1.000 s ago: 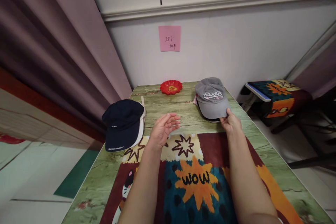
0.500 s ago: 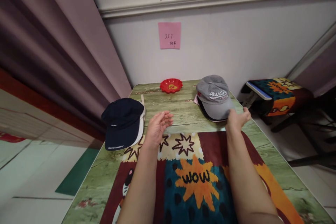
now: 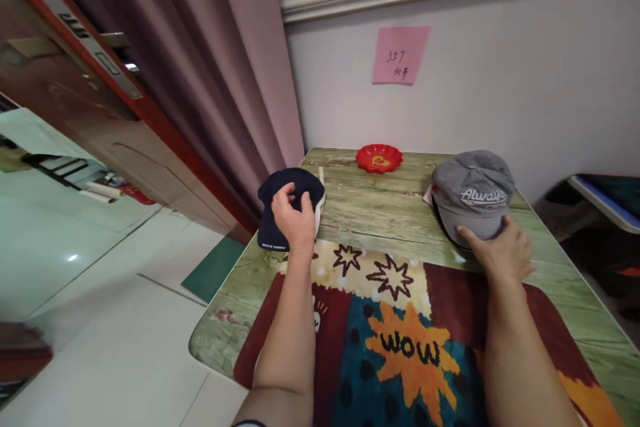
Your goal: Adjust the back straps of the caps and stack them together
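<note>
A navy baseball cap [image 3: 269, 219] sits at the left of the table, with a white edge showing along its right side, perhaps a second cap beneath. My left hand [image 3: 296, 221] is over its crown, thumb and fingers apart; I cannot tell whether it touches the cloth. At the right lies a grey baseball cap [image 3: 473, 180] lettered "Always", with a dark brim edge under it and a bit of pink at its left. My right hand [image 3: 503, 250] is at the front of its brim, thumb on the near side and fingers spread to the right.
A red scalloped dish [image 3: 379, 159] stands at the back of the green wood-patterned table [image 3: 360, 197]. A colourful mat [image 3: 350, 307] covers the table's near part. A pink note [image 3: 401, 55] is on the wall. A curtain and a wooden door [image 3: 75, 73] are to the left.
My view has turned left. My left hand has moved left onto the navy cap, from the middle of the table. My right hand has come round to the grey cap's brim.
</note>
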`<control>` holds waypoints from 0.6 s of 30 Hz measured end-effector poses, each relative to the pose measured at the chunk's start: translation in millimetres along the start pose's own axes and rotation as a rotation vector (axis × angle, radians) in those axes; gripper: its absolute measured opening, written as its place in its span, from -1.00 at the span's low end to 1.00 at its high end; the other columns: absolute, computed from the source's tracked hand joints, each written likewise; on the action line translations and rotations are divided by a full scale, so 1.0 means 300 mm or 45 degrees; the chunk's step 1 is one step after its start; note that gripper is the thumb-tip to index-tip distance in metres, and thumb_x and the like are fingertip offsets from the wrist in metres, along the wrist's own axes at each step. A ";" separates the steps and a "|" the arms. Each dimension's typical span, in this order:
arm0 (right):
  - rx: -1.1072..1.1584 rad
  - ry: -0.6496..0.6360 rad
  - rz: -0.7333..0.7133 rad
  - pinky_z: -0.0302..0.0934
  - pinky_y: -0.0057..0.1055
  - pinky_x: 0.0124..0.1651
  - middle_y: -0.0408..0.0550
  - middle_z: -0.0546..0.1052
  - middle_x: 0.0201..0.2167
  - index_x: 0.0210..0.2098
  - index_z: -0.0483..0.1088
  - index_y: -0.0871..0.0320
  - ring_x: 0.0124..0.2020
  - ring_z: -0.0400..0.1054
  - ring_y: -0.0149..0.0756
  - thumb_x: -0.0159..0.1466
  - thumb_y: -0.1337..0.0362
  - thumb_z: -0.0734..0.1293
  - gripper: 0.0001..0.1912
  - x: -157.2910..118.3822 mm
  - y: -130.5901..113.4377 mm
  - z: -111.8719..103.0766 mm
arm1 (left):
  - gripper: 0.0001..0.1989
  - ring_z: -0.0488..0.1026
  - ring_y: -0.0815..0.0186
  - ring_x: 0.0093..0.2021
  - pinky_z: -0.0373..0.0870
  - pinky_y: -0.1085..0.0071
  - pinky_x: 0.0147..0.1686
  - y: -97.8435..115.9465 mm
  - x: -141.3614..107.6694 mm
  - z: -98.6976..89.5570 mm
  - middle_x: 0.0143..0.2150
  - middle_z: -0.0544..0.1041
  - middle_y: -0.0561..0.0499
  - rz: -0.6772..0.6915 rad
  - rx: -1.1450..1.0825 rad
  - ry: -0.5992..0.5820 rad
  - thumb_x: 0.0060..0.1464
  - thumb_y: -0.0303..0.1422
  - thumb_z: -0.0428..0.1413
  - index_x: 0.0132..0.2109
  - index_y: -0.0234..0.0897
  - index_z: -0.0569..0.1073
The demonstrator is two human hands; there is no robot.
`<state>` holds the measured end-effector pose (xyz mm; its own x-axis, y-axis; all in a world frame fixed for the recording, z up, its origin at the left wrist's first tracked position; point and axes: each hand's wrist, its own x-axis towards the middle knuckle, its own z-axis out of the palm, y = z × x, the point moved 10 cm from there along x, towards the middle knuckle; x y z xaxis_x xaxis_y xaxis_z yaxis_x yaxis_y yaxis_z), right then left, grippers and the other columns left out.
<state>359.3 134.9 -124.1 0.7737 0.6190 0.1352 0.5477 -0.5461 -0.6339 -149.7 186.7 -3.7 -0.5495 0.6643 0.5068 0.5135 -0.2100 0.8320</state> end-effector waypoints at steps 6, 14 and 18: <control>-0.065 0.000 0.035 -0.09 0.47 0.25 0.41 0.26 0.35 0.35 0.24 0.01 0.32 0.13 0.53 -0.05 -0.24 0.49 0.06 -0.005 0.019 -0.005 | -0.47 0.26 -0.09 0.31 0.12 0.01 0.30 -0.128 0.084 -0.179 0.25 0.37 -0.28 -0.093 0.454 0.260 0.05 -0.26 0.26 0.15 -0.25 0.37; 0.053 0.162 0.052 0.11 0.24 0.25 0.48 0.31 0.29 0.35 0.24 0.14 0.36 0.14 0.36 0.08 -0.27 0.39 -0.01 0.005 0.041 -0.032 | -0.30 0.23 -0.20 0.35 0.12 -0.09 0.31 -0.208 0.079 -0.084 0.35 0.28 -0.32 -0.166 0.460 -0.051 -0.04 -0.12 0.36 0.22 -0.18 0.39; 0.107 0.163 0.167 0.20 0.06 0.23 0.51 0.32 0.25 0.26 0.36 0.21 0.35 0.16 0.31 0.07 -0.23 0.41 -0.08 0.053 0.131 -0.015 | -0.56 0.25 -0.17 0.34 0.13 -0.06 0.30 -0.219 0.072 -0.079 0.33 0.29 -0.31 -0.157 0.511 -0.035 0.05 -0.23 0.31 0.07 -0.21 0.49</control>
<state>394.7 120.5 -143.4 0.8739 0.4656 0.1397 0.4150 -0.5650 -0.7131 -211.0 197.8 -41.9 -0.6079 0.6871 0.3981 0.6641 0.1652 0.7291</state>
